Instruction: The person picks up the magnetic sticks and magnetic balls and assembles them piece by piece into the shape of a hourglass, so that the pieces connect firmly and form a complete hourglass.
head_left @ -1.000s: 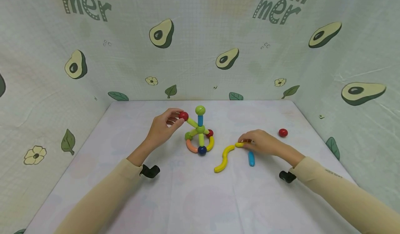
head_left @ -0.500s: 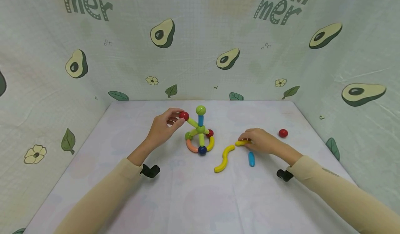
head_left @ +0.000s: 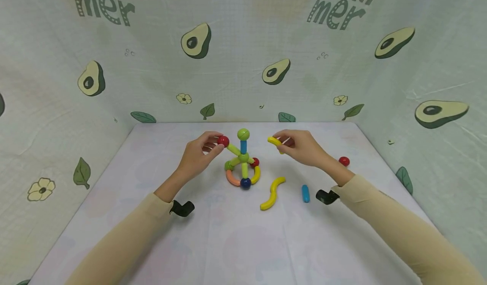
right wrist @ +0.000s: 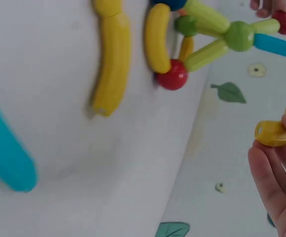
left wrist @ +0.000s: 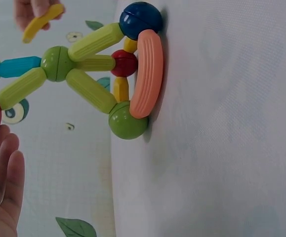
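Note:
A ball-and-rod toy structure [head_left: 244,157] stands mid-table on a ring of curved rods. From its green hub, a blue rod [head_left: 243,146] rises to a green ball [head_left: 243,134], and a light green rod slants up left to a red ball [head_left: 223,141]. My left hand [head_left: 198,154] pinches that red ball between thumb and fingers. My right hand [head_left: 300,145] holds a curved yellow rod [head_left: 274,141] in the air, right of the structure. In the right wrist view the yellow rod [right wrist: 273,133] sits between thumb and fingertips, its near end bare.
Two yellow rods joined in an S shape [head_left: 272,194] lie in front of the structure. A blue rod [head_left: 305,193] lies to their right. A loose red ball [head_left: 344,161] sits farther right, beside the right forearm. A patterned cloth wall [head_left: 236,90] rises behind the table.
My right hand has picked the curved yellow rod up from the table and carried it up and left, nearer the structure. The left hand stays on the red ball.

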### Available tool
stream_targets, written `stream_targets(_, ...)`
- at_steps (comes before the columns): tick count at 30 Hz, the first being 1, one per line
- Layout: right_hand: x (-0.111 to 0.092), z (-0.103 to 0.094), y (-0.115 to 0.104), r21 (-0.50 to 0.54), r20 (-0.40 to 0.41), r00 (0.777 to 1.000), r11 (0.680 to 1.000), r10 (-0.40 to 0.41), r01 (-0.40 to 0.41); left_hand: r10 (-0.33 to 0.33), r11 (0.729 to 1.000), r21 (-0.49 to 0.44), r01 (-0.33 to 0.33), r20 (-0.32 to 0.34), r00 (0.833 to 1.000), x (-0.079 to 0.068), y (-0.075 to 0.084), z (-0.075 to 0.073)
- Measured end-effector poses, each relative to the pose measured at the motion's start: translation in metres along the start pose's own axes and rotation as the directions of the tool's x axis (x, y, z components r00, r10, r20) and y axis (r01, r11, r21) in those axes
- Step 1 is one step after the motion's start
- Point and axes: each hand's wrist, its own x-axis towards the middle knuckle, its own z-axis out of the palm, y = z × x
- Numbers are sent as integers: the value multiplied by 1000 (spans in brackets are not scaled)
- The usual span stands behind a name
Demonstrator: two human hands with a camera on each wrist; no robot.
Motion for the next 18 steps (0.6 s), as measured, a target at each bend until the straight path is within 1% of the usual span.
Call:
stream_targets(3, 15, -4, -21, 54, -51, 999, 998, -9, 12, -3, 1000, 2, 3, -1, 1000, 0, -1, 0)
stream_targets(8, 36, -6, -49, 100, -111, 993, 994, -33, 44, -6, 1000, -8, 6, 3, 1000, -1, 1, -1)
stream_targets(14, 58, -1, -71, 142, -149, 988, 988, -35, 56, -5, 1000, -16, 5, 6, 1000, -1, 1, -1)
stream_targets(18, 69, 2, -80, 175, -162, 986, 982, -43, 72, 1, 1000, -19, -1, 9, 1000, 0, 1, -2)
